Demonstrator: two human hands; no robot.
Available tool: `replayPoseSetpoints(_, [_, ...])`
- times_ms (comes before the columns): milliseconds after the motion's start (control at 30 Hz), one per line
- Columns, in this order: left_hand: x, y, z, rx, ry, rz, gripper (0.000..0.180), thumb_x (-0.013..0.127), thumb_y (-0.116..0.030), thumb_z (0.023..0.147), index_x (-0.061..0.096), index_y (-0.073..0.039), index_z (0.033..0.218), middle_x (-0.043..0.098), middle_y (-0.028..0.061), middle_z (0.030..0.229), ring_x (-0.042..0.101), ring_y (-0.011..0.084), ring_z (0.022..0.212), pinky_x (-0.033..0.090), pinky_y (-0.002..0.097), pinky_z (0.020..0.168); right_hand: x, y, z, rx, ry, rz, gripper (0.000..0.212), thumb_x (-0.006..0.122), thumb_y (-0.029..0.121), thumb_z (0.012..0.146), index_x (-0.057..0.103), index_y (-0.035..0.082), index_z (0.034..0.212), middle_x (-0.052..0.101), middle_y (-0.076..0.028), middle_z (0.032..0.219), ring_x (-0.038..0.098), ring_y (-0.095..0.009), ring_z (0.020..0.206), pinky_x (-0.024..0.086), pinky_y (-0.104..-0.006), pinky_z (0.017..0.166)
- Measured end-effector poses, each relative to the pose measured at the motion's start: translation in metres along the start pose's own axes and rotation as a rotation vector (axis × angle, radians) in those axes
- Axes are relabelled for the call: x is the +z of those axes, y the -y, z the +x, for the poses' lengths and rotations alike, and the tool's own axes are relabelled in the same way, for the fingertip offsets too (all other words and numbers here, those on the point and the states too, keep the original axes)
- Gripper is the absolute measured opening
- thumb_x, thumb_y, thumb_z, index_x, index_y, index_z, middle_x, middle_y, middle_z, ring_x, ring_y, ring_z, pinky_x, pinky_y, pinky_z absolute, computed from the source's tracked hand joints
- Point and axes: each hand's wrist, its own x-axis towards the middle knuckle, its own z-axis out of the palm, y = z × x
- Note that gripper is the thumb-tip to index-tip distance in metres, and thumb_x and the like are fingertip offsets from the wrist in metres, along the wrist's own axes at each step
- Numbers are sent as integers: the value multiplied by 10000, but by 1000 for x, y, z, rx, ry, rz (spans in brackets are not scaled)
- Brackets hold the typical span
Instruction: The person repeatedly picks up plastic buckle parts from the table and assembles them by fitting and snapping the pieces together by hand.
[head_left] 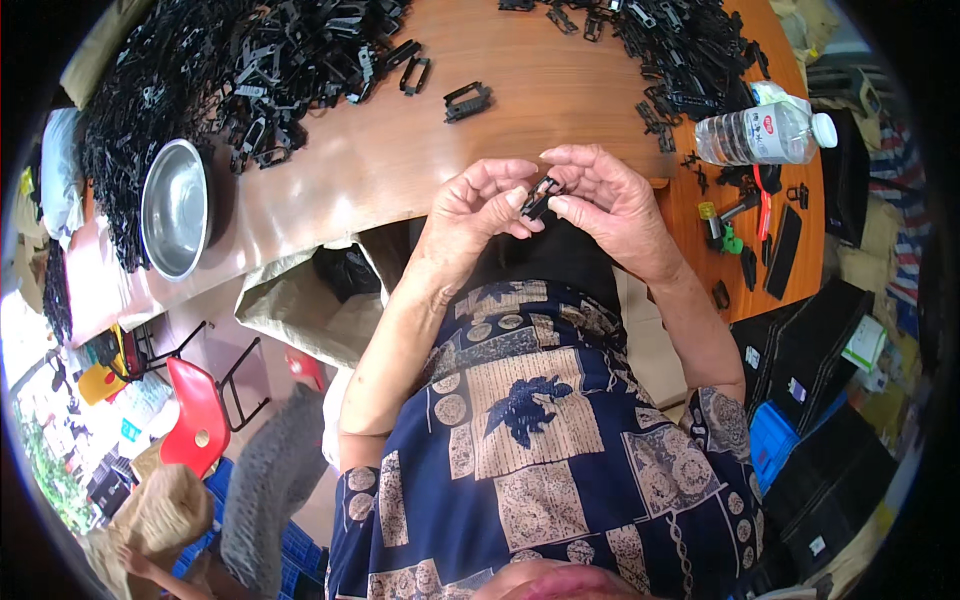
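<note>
A small black plastic frame (541, 198) is held between my two hands, just past the table's near edge. My left hand (487, 200) pinches its left end between thumb and fingers. On the other end, the thumb and fingertips of my right hand (609, 205) close on it. Similar frames lie beyond: one loose black frame (467, 102) sits by itself on the wooden table (560, 75). A large heap of black plastic parts (290, 60) covers the far left, and a second heap (690, 55) stands at the far right.
A steel bowl (175, 210) is at the left. To the right are a clear plastic bottle (757, 136) lying on its side, a red-handled tool (765, 205) and small black pieces. An open sack (300, 300) hangs below the table's edge. A red chair (193, 415) and a person's arm (150, 568) are lower left.
</note>
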Motion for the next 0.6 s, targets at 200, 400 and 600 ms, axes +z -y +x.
replayPoseSetpoints(200, [-18,-2,-11,-15,115,31,235,637,-79,890,585,-13,1109,628,44,986,615,119,823,499,237,743,6,0,-1,55,45,-151,370,588,-58,868,515,3,1225,640,-30,907,612,-81,863,502,-214,795])
replayPoseSetpoints(400, [-5,11,-14,-41,203,10,160,636,60,831,597,-63,925,570,-47,850,516,30,769,436,175,706,-1,0,-7,123,33,-411,243,591,-36,848,597,-2,1089,648,-81,845,635,-126,835,507,-248,777])
replayPoseSetpoints(600, [13,36,7,254,14,631,331,649,-15,831,561,-10,1151,595,100,982,589,146,809,488,278,712,-53,12,-47,69,87,-1082,169,596,-7,800,603,-21,969,605,-143,885,605,-361,835,501,-364,762])
